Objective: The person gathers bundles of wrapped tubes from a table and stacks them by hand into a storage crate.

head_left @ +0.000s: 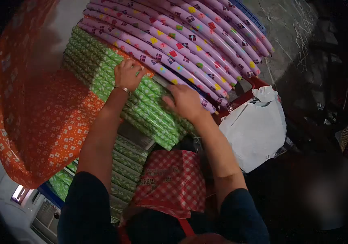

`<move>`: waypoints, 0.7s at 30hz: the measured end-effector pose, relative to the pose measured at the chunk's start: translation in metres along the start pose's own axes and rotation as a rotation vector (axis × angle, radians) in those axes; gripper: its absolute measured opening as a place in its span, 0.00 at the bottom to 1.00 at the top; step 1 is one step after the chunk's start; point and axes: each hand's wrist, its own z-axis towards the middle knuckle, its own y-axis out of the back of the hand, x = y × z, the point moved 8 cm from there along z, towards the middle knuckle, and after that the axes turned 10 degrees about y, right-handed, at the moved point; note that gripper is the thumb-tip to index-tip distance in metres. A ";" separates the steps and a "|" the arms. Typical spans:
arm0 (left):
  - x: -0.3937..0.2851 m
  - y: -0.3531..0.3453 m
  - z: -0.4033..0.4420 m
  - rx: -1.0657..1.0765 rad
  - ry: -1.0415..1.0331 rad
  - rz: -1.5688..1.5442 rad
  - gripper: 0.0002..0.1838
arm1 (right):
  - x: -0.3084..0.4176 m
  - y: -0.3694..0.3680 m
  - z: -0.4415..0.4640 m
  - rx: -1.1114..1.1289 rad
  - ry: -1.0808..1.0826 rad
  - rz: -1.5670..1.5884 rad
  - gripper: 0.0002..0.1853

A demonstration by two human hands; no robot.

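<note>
A layer of green patterned gift-wrap rolls (pixel 151 107) lies slantwise in front of me, side by side. My left hand (pixel 129 75) rests on their upper edge, fingers bent and a small gap beside the thumb. My right hand (pixel 183 101) is at the right part of the same edge, thumb and forefinger apart. Just beyond both hands lie several purple rolls with a gift-box print (pixel 190 44). A bit of orange printed wrap (pixel 148 74) shows between the green and purple rolls. The undersides of my fingers are hidden.
A large orange printed sheet (pixel 60 122) bulges up at the left. More green rolls (pixel 127 171) lie lower down. A red checked apron (pixel 172 183) covers my front. To the right is a torn white wrapper (pixel 257 132), with a blue basket edge (pixel 249 14) at the top.
</note>
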 end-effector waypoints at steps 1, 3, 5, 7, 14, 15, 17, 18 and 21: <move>0.006 -0.010 -0.001 0.024 0.009 0.030 0.14 | -0.002 0.033 0.012 -0.079 0.034 -0.087 0.19; 0.011 -0.011 0.000 0.036 0.022 0.023 0.12 | -0.030 0.097 0.029 -0.408 0.184 -0.279 0.17; 0.020 -0.013 0.004 0.052 0.054 0.030 0.11 | -0.071 0.149 0.046 -0.390 0.044 -0.507 0.14; 0.031 -0.010 0.013 0.154 0.142 0.075 0.09 | -0.109 0.190 0.057 -0.299 -0.027 -0.652 0.20; 0.029 -0.013 0.026 0.282 0.246 0.182 0.11 | -0.193 0.225 0.074 -0.277 -0.096 -0.671 0.33; 0.028 -0.009 0.029 0.297 0.247 0.172 0.11 | -0.205 0.226 0.076 -0.185 -0.246 -0.623 0.33; 0.029 -0.010 0.032 0.377 0.291 0.157 0.14 | -0.207 0.227 0.075 -0.109 -0.379 -0.546 0.36; 0.035 -0.008 0.037 0.282 0.382 0.106 0.17 | -0.205 0.227 0.076 -0.113 -0.369 -0.545 0.36; 0.054 -0.010 0.051 0.115 0.574 -0.007 0.24 | -0.196 0.220 0.077 -0.102 -0.404 -0.439 0.37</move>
